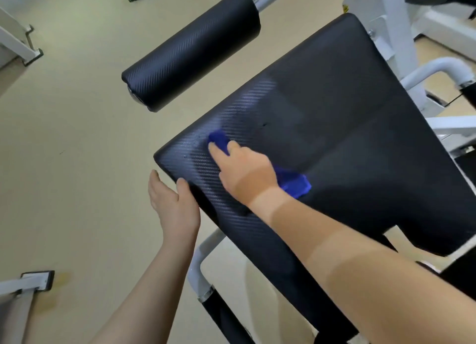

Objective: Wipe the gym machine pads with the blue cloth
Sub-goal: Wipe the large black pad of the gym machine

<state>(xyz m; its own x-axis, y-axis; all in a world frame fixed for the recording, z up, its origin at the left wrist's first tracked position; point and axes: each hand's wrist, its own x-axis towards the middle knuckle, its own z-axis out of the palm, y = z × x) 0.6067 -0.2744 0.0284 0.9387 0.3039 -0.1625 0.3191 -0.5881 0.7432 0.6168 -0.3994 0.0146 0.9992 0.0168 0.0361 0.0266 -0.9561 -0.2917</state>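
Note:
A large flat black pad [334,127] with a woven texture fills the middle of the view, tilted on a white frame. My right hand [242,171] presses the blue cloth [293,182] flat onto the pad near its left corner; the cloth shows past my fingertips and behind my wrist. Small wet drops lie on the pad just left of the cloth. My left hand [172,202] rests against the pad's left edge with its fingers apart, thumb on the pad's side. A black roller pad [193,48] sticks out on a white arm to the upper left.
White steel frame parts [391,19] of the machine stand at the upper right, with a white tube [203,263] under the pad. Feet of other machines [31,52] sit on the beige floor at left and at lower left [38,279].

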